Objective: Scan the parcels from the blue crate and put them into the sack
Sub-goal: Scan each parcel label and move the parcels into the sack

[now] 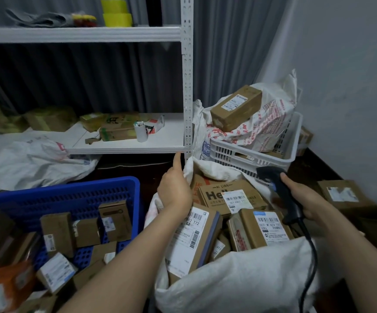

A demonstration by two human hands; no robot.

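Head view cuts off the blue crate (70, 193) at the left edge, and the near wall of the white sack (239, 279) hides whatever lies deeper inside. The left hand (175, 190) reaches over the sack's mouth and grips its far rim, one finger sticking up. The right hand (304, 199) clasps a black scanner (292, 211) by the handle. Brown parcels (57, 231) with white barcode labels lie jumbled in the crate; more fill the sack just right of it.

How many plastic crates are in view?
2: the blue crate at lower left, and a white crate at right behind the open sack. Others may be hidden.
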